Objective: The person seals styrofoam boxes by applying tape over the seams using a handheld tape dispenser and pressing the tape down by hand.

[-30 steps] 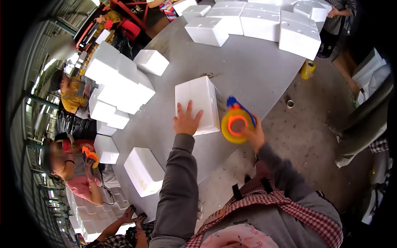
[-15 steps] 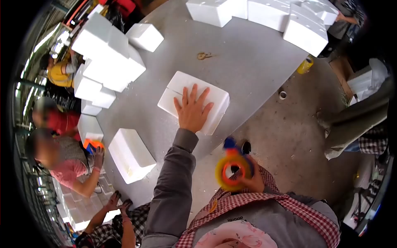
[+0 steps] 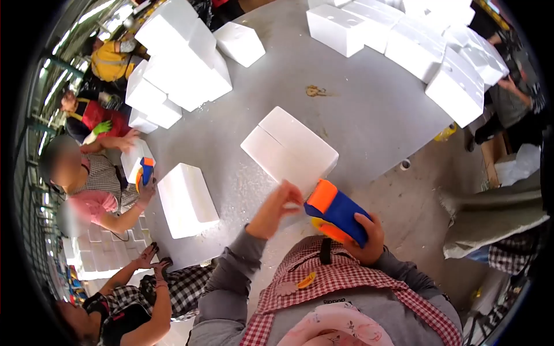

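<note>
My right hand (image 3: 369,235) grips a blue and orange tape gun (image 3: 340,214) in front of my apron. A roll of yellow tape (image 3: 329,228) shows beneath the tape gun. My left hand (image 3: 278,209) is just left of the tape gun's orange front end, slightly blurred, with its fingers loosely bent and apart. Whether the fingertips touch the tape end I cannot tell. Just beyond both hands, a white foam box (image 3: 291,144) lies on the grey table (image 3: 277,75) near its edge. A straight seam crosses part of its top.
Another foam box (image 3: 187,200) lies to the left. White boxes are stacked at the far left (image 3: 184,63) and lined up at the far right (image 3: 418,46). Across the left side, a co-worker's hand (image 3: 148,190) holds another tape gun (image 3: 144,172). Other people stand around the table.
My left hand has left the foam box's top and come back beside the tape gun. My right hand has raised and turned the tape gun. The view has shifted.
</note>
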{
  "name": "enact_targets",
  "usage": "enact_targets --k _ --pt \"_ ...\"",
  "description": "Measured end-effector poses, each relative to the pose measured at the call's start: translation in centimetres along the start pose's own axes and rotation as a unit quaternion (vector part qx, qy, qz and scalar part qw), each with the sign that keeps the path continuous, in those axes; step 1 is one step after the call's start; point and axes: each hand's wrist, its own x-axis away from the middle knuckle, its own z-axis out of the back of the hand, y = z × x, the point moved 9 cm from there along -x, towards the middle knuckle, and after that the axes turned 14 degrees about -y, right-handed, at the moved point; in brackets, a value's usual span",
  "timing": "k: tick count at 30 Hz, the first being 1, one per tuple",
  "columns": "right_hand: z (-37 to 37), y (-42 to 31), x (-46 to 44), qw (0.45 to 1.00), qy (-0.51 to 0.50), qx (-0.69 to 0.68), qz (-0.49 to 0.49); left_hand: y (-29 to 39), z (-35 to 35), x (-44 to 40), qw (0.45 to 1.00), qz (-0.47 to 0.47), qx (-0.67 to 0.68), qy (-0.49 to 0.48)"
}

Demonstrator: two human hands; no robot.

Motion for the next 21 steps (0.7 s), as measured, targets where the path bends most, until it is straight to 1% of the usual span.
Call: enact_targets --k 1,3,4,6,7,8,9,10,11,12,13,14,15,16,18,19,21 --pt "0.9 -0.1 -0.5 1.0 0.018 0.023 0.01 0.9 -1.2 -0.5 1.0 -0.007 0.003 0.003" --pt "1.4 -0.5 -1.8 0.999 -0.002 0.045 0.021 2.0 -4.3 -0.8 0.995 0.03 0.099 -0.012" --pt "1.4 -0.9 -2.5 0.997 -0.016 0.065 0.028 2.1 -4.1 -1.1 0.995 0.028 0.099 -0.012" --pt "1.8 -1.1 -3.6 0.997 -0.017 0.066 0.039 2.0 -3.5 -2.3 0.977 0.017 0.207 -0.048" --pt "1.9 -1.3 -4.1 0.996 -0.016 0.066 0.048 1.7 -1.9 -3.2 0.978 0.014 0.203 -0.052" --pt "2.1 -2.0 -5.2 0.996 -0.013 0.069 0.048 2.5 0.9 -4.3 0.993 -0.037 0.097 -0.055" --pt "2.4 -3.1 -6.4 0.996 0.003 0.079 0.03 3.9 2.9 -4.6 0.995 -0.085 -0.01 -0.058" --pt "2.6 -3.9 -7.3 0.996 0.021 0.089 0.01 7.9 4.5 -4.8 0.979 -0.131 -0.154 -0.018" --pt "2.7 -4.2 -8.1 0.994 0.037 0.104 -0.005 10.7 7.5 -5.6 0.965 -0.227 -0.119 -0.05" --pt "2.9 -4.8 -9.0 0.993 0.042 0.111 -0.007 13.8 11.8 -6.0 0.946 -0.23 -0.216 0.071" --pt "2.8 -5.1 -9.8 0.99 0.031 0.138 -0.031 17.3 15.1 -6.6 0.887 -0.242 -0.371 0.131" --pt "2.7 -5.3 -10.4 0.985 0.016 0.162 -0.054 18.2 19.8 -7.9 0.874 -0.182 -0.421 0.163" --pt "2.3 -5.4 -11.0 0.983 0.004 0.167 -0.071 17.5 23.8 -9.2 0.855 -0.116 -0.467 0.194" --pt "2.0 -5.5 -11.4 0.982 0.004 0.172 -0.074 16.2 25.3 -10.7 0.857 -0.118 -0.464 0.19" --pt "0.4 -4.5 -12.1 0.968 -0.058 0.211 -0.122 11.9 27.4 -14.5 0.848 -0.048 -0.5 0.169" --pt "0.4 -4.7 -12.2 0.971 -0.055 0.2 -0.12 9.8 28.0 -16.0 0.84 -0.012 -0.518 0.157" --pt "-0.1 -5.1 -12.4 0.968 -0.073 0.189 -0.145 4.2 28.5 -15.9 0.827 0.081 -0.54 0.133"
